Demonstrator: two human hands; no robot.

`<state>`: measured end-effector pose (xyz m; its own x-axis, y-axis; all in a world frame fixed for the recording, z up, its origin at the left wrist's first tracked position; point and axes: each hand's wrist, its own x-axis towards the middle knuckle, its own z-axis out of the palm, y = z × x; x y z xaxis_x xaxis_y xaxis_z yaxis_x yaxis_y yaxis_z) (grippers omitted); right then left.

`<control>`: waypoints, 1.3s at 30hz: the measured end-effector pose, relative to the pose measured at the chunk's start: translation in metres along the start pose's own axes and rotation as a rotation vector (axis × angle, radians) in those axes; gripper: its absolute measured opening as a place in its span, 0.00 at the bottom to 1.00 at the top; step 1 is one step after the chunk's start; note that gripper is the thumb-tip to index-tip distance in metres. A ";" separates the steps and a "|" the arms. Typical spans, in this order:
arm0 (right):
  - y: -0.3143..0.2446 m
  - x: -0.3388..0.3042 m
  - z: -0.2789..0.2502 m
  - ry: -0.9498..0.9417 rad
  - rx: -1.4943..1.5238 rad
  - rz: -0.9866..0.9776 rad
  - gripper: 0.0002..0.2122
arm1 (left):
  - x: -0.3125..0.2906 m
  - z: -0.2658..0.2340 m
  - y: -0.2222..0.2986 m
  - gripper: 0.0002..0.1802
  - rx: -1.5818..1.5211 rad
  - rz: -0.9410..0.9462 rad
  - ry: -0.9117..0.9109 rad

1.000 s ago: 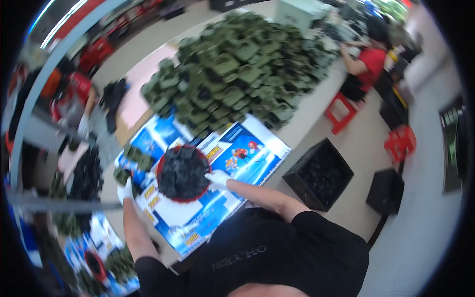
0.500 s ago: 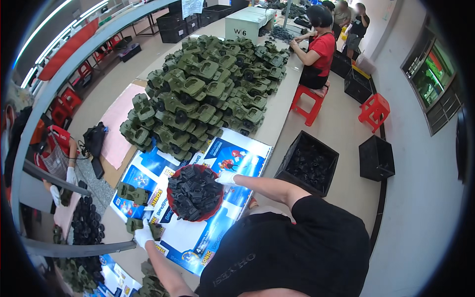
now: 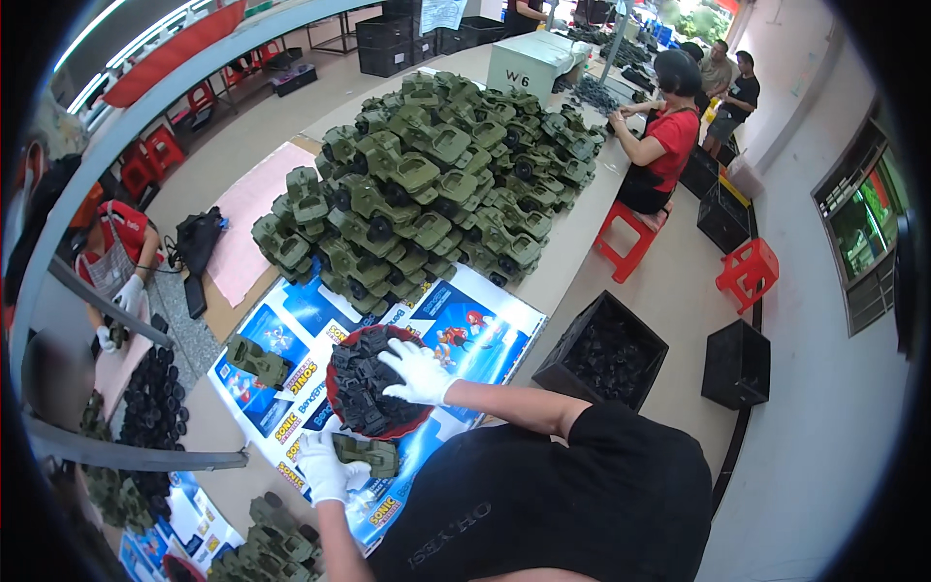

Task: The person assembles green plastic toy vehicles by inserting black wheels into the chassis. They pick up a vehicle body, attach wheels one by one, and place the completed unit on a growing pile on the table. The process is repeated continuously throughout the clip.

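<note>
A red basin point(image 3: 427, 419) full of small black plastic parts point(image 3: 367, 383) sits on the printed sheet in front of me. My right hand point(image 3: 419, 373), in a white glove, reaches over the basin's right side with its fingers spread above the parts. At the basin's near edge lies an olive-green toy jeep body point(image 3: 373, 456). My gloved left hand point(image 3: 328, 469) grips its left end, thumb on the near side; the fingertips are partly hidden. Another green jeep body point(image 3: 256, 361) rests on the sheet left of the basin.
A tall heap of green toy jeeps point(image 3: 417, 184) covers the table beyond the basin. A metal bar point(image 3: 145, 451) juts in from the left. On the floor at right stands a black crate point(image 3: 606, 349) of black parts. Co-workers sit at left and far right.
My left hand has brought the green jeep body rightward to the basin's near edge. My right hand has left the basin's rim and moved over the black parts.
</note>
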<state>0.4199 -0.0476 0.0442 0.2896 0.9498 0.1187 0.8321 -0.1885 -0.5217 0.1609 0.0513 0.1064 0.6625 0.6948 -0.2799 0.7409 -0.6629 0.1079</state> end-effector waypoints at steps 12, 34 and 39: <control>0.002 0.028 0.028 0.036 -0.094 -0.087 0.17 | -0.001 0.034 -0.013 0.62 0.249 0.203 -0.126; -0.018 0.063 -0.006 -0.122 0.247 0.072 0.16 | -0.043 0.092 0.014 0.30 -0.407 -0.127 -0.151; -0.029 0.069 -0.013 -0.103 0.379 0.032 0.14 | -0.052 0.218 -0.057 0.27 -1.071 -0.313 -0.106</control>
<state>0.4220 0.0199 0.0784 0.2480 0.9685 0.0222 0.5840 -0.1312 -0.8011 0.0603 -0.0077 -0.0934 0.4555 0.7279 -0.5125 0.6198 0.1540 0.7695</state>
